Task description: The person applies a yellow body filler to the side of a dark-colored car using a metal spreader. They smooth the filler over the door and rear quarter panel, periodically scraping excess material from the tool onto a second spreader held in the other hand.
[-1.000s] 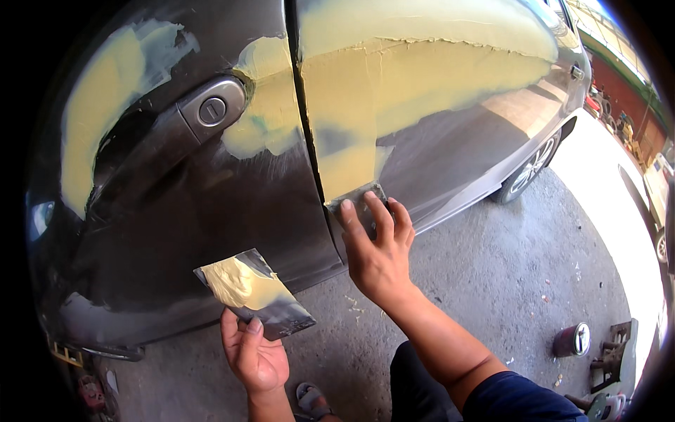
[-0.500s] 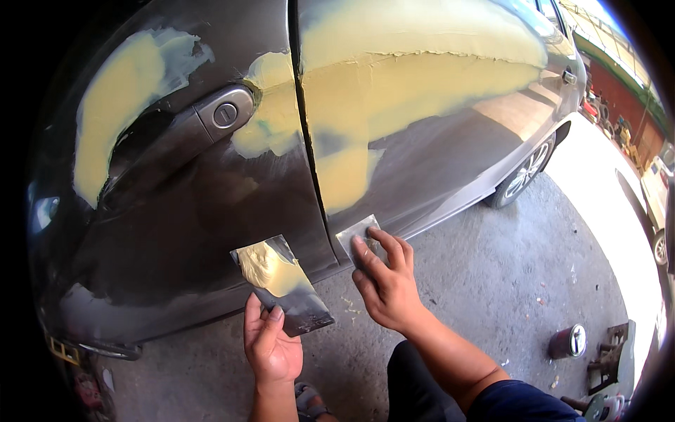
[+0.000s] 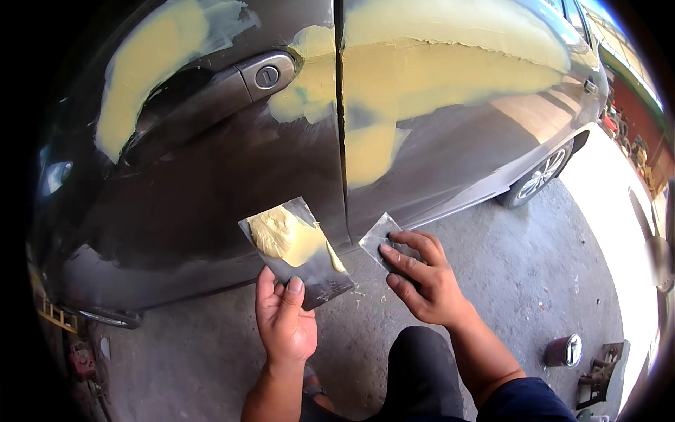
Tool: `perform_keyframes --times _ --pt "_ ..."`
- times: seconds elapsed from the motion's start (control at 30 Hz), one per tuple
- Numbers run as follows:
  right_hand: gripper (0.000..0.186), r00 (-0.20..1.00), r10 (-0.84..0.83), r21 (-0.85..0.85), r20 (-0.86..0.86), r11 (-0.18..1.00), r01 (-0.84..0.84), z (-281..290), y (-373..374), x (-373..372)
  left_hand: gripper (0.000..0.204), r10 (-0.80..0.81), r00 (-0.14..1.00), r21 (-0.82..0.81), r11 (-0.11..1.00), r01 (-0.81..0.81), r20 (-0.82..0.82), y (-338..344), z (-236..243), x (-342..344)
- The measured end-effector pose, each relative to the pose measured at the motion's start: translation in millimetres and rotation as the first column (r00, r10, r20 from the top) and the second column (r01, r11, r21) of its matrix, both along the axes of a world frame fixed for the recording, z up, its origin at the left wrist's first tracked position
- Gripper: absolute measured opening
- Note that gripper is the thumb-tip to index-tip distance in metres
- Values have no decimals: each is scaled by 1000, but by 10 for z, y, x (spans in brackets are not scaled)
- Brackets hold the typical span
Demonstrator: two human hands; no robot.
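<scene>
My left hand (image 3: pixel 285 327) grips the lower edge of a dark rectangular mixing plate (image 3: pixel 320 288), thumb on top. A mound of pale yellow body filler (image 3: pixel 274 232) lies on the plate's upper part, and a thin ridge of it runs along the right edge. Just to the right, my right hand (image 3: pixel 432 281) holds a flat grey putty spreader (image 3: pixel 380 232), fingers pressed on its face; the spreader is apart from the plate. Both hands are in front of a dark car door (image 3: pixel 225 183). Yellow filler patches (image 3: pixel 450 77) cover parts of the car's side.
A door handle (image 3: pixel 264 79) with a round lock sits between filler patches. The rear wheel (image 3: pixel 541 176) stands on the concrete floor (image 3: pixel 506 267). Lower right are a can (image 3: pixel 562 350) and a dark stool-like object (image 3: pixel 603 376). A yellow slatted piece (image 3: pixel 56 314) lies far left.
The car has shifted up and right in the picture. A ridge of filler now shows on the plate's right edge. The spreader is turned more and both hands sit further right.
</scene>
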State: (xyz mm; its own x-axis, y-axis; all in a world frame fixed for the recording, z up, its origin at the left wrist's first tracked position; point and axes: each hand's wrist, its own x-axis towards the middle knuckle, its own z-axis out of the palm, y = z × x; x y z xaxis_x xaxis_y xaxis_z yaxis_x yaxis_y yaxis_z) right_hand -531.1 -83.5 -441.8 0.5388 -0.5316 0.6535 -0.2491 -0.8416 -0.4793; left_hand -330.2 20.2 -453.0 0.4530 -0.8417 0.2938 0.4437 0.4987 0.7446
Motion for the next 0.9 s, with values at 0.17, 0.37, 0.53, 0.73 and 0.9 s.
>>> perform_keyframes --times 0.17,0.37,0.53,0.73,0.9 --pt "42 980 -115 -211 -164 974 80 355 236 140 37 135 986 23 990 -138 100 -8 23 -88" --pt "41 936 -143 -185 -323 979 86 42 135 108 39 308 937 -109 950 -293 166 53 19 -9" --pt "55 858 -504 -269 -98 843 465 327 -190 308 43 442 863 -172 896 -410 243 118 121 118" --pt "52 776 -631 -433 -7 701 566 493 -393 645 46 389 900 -129 920 -370 196 132 103 194" --pt "51 760 -649 -469 27 664 583 391 -446 790 48 327 922 -114 944 -309 206 149 81 290"
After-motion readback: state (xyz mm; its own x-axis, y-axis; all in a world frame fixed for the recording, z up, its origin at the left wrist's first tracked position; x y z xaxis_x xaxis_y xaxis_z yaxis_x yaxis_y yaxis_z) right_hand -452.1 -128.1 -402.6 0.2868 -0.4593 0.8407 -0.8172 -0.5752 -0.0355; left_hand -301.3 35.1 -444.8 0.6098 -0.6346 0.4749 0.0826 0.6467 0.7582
